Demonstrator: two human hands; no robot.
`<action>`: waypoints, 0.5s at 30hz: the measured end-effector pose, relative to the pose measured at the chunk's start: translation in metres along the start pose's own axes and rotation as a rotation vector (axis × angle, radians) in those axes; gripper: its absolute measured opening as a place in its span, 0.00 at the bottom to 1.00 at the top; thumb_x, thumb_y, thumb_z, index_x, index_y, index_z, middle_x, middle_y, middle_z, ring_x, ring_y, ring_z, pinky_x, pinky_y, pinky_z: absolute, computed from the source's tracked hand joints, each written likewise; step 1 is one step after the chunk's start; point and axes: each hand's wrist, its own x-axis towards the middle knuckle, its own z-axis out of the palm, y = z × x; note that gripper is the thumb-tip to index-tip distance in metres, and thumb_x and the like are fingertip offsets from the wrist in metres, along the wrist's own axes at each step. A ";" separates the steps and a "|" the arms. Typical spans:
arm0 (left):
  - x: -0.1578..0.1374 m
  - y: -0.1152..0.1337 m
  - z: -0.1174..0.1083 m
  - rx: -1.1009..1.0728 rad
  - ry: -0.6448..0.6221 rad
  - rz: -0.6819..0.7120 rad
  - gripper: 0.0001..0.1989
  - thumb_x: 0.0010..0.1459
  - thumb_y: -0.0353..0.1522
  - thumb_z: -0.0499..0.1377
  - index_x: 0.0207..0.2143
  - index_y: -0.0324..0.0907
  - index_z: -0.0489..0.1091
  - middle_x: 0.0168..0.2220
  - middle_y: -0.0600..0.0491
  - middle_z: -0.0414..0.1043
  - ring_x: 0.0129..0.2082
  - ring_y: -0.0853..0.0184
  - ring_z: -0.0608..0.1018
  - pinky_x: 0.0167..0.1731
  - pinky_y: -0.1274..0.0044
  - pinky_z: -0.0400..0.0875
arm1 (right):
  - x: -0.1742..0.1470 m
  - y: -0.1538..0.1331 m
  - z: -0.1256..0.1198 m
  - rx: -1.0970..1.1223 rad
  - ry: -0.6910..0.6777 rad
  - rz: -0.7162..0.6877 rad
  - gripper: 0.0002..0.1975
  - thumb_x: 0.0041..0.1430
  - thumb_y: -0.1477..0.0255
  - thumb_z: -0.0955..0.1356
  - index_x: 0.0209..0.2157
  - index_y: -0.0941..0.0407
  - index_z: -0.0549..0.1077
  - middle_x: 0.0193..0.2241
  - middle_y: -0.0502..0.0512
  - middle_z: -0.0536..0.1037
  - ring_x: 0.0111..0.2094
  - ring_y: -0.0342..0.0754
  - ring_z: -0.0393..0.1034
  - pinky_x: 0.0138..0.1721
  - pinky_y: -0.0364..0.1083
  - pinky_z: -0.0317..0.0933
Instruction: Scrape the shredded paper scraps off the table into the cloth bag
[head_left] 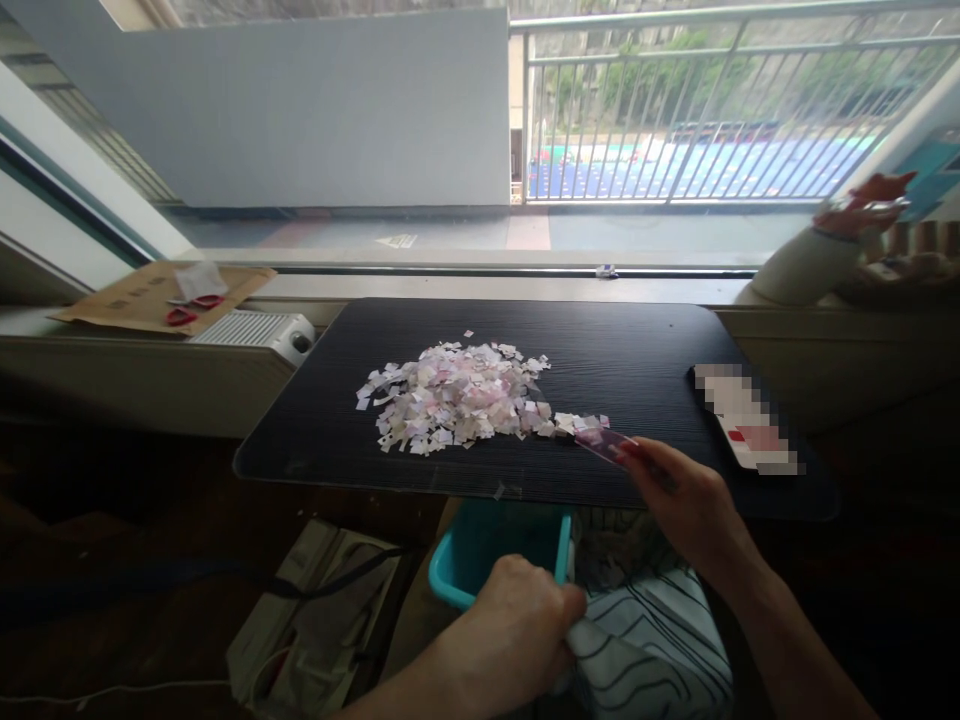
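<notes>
Possibly a school room: radiator (251, 333), balcony railing (707, 110), blue court (720, 178) outside.

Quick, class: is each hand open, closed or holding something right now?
Left hand: closed, apparently gripping patterned cloth.
Right hand: closed, pinching a thin pinkish piece.

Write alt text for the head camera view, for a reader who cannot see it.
A person's right hand holds a pinkish, see-through card at the edge of a pile of small paper scraps on a black table. The left hand grips pale, dark-lined fabric beside a teal bin. Red-handled scissors lie on brown paper at the far left.
</notes>
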 end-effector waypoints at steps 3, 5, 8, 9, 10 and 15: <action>-0.007 -0.004 0.000 -0.032 -0.008 -0.058 0.04 0.56 0.30 0.56 0.31 0.42 0.72 0.30 0.49 0.77 0.33 0.56 0.79 0.34 0.72 0.70 | 0.013 0.010 -0.002 -0.063 0.058 0.074 0.14 0.61 0.64 0.64 0.42 0.55 0.75 0.36 0.57 0.81 0.32 0.50 0.75 0.37 0.48 0.67; -0.012 -0.008 0.002 -0.059 -0.008 -0.104 0.05 0.54 0.28 0.56 0.30 0.43 0.71 0.30 0.50 0.77 0.33 0.57 0.79 0.34 0.74 0.69 | 0.015 0.012 0.000 -0.049 0.029 0.084 0.13 0.61 0.64 0.63 0.42 0.55 0.75 0.36 0.57 0.81 0.33 0.51 0.75 0.37 0.48 0.68; -0.017 -0.015 0.008 -0.087 -0.009 -0.155 0.05 0.51 0.26 0.56 0.29 0.43 0.71 0.29 0.52 0.76 0.33 0.59 0.78 0.33 0.75 0.68 | 0.010 0.009 0.003 0.008 -0.061 0.058 0.11 0.60 0.66 0.64 0.40 0.53 0.75 0.36 0.55 0.81 0.34 0.50 0.76 0.36 0.47 0.68; -0.018 -0.016 0.010 -0.091 -0.010 -0.165 0.05 0.50 0.26 0.56 0.29 0.44 0.70 0.29 0.52 0.76 0.33 0.59 0.78 0.33 0.75 0.68 | 0.008 0.008 0.004 0.026 -0.083 0.051 0.11 0.59 0.66 0.64 0.40 0.53 0.75 0.36 0.55 0.81 0.34 0.50 0.76 0.36 0.46 0.68; -0.019 -0.018 0.012 -0.092 -0.010 -0.173 0.05 0.50 0.27 0.55 0.29 0.44 0.70 0.29 0.52 0.76 0.33 0.59 0.78 0.33 0.75 0.67 | 0.006 0.006 0.003 0.042 -0.096 0.052 0.11 0.59 0.66 0.64 0.40 0.53 0.75 0.36 0.55 0.82 0.34 0.50 0.76 0.36 0.46 0.68; -0.021 -0.020 0.017 -0.097 -0.011 -0.172 0.05 0.52 0.28 0.55 0.30 0.45 0.70 0.29 0.52 0.75 0.32 0.58 0.77 0.31 0.74 0.65 | 0.004 0.008 -0.004 0.024 -0.060 0.168 0.11 0.59 0.66 0.64 0.40 0.53 0.74 0.35 0.54 0.82 0.35 0.51 0.77 0.37 0.47 0.68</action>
